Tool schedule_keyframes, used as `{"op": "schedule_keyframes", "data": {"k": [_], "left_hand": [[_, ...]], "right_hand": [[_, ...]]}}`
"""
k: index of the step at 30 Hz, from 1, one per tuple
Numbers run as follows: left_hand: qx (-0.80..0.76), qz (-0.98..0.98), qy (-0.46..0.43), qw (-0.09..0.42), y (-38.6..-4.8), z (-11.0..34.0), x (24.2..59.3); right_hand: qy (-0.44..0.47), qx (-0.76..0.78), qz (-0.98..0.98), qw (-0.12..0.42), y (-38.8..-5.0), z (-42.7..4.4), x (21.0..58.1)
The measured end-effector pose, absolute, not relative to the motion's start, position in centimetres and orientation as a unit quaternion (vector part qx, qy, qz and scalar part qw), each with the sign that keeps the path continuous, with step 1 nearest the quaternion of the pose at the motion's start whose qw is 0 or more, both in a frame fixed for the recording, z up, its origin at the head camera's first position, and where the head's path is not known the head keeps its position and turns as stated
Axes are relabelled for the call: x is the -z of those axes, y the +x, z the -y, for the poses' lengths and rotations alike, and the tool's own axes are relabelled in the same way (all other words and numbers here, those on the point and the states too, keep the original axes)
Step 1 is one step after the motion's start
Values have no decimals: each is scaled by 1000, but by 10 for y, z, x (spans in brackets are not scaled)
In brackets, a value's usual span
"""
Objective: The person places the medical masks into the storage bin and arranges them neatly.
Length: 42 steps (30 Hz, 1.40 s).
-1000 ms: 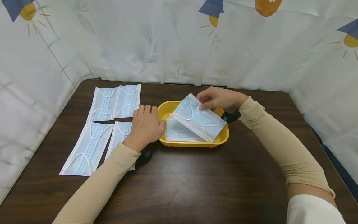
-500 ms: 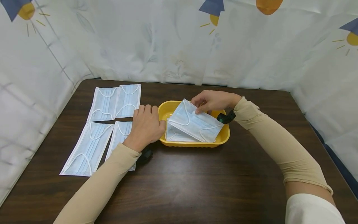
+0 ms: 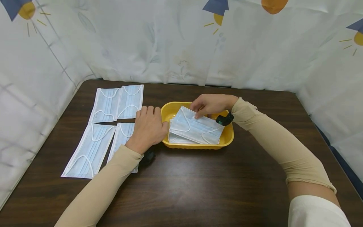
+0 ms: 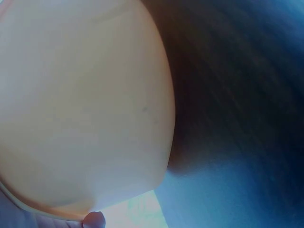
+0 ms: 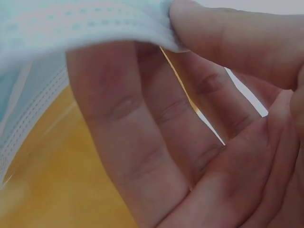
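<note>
Pinching a mask (image 3: 195, 127) over the yellow tray (image 3: 171, 108), right hand (image 3: 211, 104); left hand (image 3: 148, 127) at tray's left end, finger grip unclear.

Front-right loose mask (image 3: 123, 134): partly behind left sleeve (image 3: 100, 184). Lower masks (image 3: 180, 139) in tray (image 3: 198, 146): mostly covered, number indeterminable. Right hand (image 3: 214, 104): some fingertips behind top mask (image 3: 195, 126). Orange print (image 3: 274, 5): cropped at top.

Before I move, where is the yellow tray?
In the head view, the yellow tray stands on the table near mid-picture, the left hand at its left end, the right hand pinching a mask over it.
</note>
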State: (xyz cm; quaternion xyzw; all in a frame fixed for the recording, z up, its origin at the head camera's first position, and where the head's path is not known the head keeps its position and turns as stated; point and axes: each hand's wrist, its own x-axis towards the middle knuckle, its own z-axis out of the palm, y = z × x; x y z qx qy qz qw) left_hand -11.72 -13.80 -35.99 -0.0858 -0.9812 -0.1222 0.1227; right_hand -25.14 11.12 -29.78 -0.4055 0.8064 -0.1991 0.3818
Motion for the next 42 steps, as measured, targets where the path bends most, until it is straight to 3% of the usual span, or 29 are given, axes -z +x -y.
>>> {"op": "schedule_keyframes", "data": {"k": [29, 42], "left_hand": [[109, 983, -89, 116, -118, 135, 358], [113, 985, -82, 103, -118, 138, 359]], "right_hand": [[-417, 157, -804, 394, -249, -87, 306], [-421, 197, -821, 333, -247, -88, 301]]}}
